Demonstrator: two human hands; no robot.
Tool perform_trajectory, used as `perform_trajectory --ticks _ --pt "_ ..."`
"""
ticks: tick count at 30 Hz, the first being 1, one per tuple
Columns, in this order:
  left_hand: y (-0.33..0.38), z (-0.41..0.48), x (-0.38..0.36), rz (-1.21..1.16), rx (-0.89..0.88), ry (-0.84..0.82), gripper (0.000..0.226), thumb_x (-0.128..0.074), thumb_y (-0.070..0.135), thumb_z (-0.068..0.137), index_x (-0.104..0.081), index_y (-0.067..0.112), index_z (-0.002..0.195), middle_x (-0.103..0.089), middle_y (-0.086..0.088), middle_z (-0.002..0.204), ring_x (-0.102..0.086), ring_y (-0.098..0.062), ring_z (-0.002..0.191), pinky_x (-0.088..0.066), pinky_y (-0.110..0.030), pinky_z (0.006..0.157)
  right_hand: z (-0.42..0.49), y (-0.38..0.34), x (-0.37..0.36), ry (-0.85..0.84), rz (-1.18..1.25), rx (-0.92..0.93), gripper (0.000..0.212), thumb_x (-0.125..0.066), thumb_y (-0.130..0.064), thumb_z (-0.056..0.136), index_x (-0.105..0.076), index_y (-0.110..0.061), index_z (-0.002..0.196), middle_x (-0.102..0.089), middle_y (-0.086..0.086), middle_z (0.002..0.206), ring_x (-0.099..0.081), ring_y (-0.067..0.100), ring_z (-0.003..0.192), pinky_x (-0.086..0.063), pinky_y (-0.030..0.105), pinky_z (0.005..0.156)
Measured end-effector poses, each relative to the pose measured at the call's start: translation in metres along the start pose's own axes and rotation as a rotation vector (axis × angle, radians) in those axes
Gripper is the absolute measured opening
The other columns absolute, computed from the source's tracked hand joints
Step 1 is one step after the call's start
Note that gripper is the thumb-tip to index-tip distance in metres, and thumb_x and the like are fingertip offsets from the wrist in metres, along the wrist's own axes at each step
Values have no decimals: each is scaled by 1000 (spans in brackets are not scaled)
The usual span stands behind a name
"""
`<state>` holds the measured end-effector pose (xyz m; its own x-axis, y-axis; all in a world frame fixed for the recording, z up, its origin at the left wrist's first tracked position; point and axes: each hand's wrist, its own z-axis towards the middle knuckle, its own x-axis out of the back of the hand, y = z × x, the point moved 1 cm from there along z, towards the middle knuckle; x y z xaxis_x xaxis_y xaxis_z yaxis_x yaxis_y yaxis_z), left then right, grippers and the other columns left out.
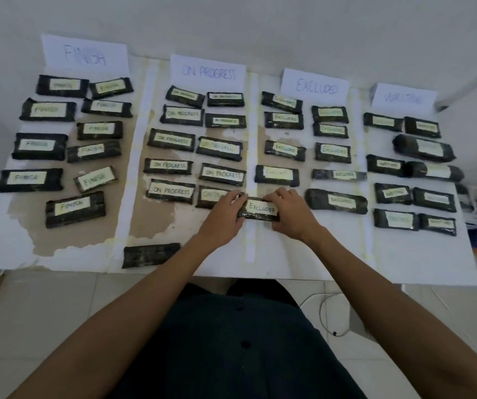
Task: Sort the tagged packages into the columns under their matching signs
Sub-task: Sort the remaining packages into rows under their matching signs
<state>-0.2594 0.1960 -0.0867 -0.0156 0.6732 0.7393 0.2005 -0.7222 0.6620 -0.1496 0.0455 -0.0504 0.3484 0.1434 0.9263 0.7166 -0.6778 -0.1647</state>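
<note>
One package: black plastic-wrapped block tagged EXCLUDED point(261, 209), between the hands.
Hands: left hand point(223, 218), right hand point(292, 215) pinch its ends.

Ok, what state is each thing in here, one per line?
EXCLUDED package: tag up, gripped at both ends, over the divider strip.
Left grip: holds its left end.
Right grip: holds its right end.
Front-edge package: no tag showing, unsorted.
</note>
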Motion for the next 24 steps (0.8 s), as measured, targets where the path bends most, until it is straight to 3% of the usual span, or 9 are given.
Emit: perform_trajectory --ticks 7,13,19,24 --pt "31 29 -43 -45 -11 -62 52 -50 0 89 -37 0 139 -39 -17 141 -37 -29 130 -28 -33 111 -11 53 -17 -49 14 -48 63 -74 -21 71 -49 -17 129 -50 9 121 -45 30 108 -42 43 90" --pt "32 24 -55 -19 -43 -7 48 -50 -3 88 -43 -1 135 -42 -18 138 -41 -32 124 -33 -36 108 -8 59 -25 -46 -19 -15 66 -74 -24 72 -46 -18 132 -47 10 125 -43 31 112 -39 41 91" --pt "16 -6 -22 56 -44 43 45 -58 5 83 -54 9 127 -53 -12 127 -47 -28 116 -41 -39 99 -5 9 -9 -5 15 99 62 -66 -31 79 -42 -19 135 -45 11 128 -42 31 112 -39 40 92" --pt "-23 -64 18 154 44 41 43 -62 2 78 -60 11 119 -57 -13 119 -50 -33 110 -45 -44 91 1 -59 -3 -68 47 246 57 -63 -32 83 -44 -17 135 -44 11 128 -43 31 113 -40 41 93"
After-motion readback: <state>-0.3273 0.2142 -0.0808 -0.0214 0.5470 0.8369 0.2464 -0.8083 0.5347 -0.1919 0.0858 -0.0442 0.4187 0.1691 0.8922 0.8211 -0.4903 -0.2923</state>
